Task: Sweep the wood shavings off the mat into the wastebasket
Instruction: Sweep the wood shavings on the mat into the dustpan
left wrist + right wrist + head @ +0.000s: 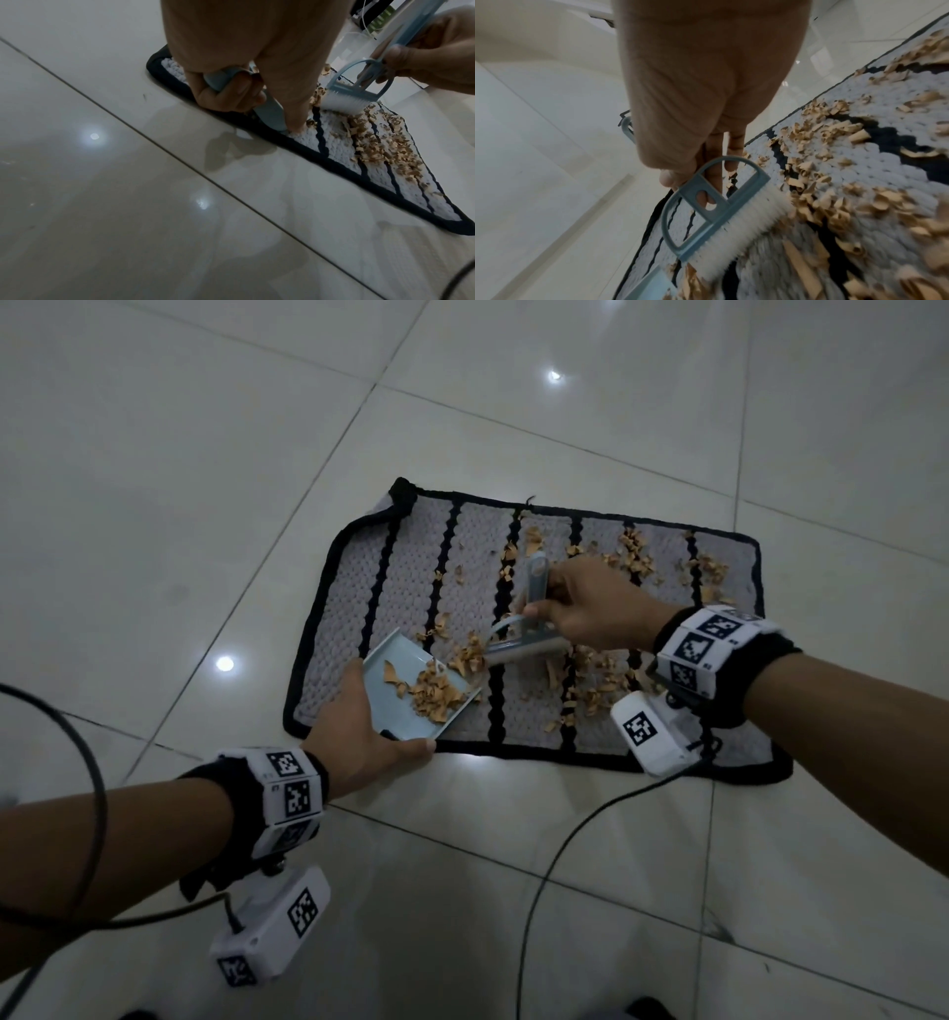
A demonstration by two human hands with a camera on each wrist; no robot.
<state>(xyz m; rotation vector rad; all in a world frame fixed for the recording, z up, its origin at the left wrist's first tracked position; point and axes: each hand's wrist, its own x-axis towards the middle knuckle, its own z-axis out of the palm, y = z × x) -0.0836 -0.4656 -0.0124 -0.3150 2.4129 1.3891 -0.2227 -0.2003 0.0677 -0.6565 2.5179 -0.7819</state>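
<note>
A grey mat point(411, 588) with black stripes and a black border lies on the tiled floor, strewn with tan wood shavings point(595, 675), mostly over its right half. My left hand point(359, 731) grips the handle of a light blue dustpan point(411, 690) at the mat's near left edge; a heap of shavings lies in the pan. My right hand point(590, 603) holds a light blue hand brush point(529, 649), its white bristles point(741, 229) down on the mat just right of the pan's lip. In the left wrist view the dustpan handle point(221, 81) sits inside my curled fingers. No wastebasket is in view.
Glossy white floor tiles point(205, 454) surround the mat. Black cables point(544, 880) trail from the wrist cameras over the floor near me. A green crate point(380, 18) and white furniture show far off in the left wrist view.
</note>
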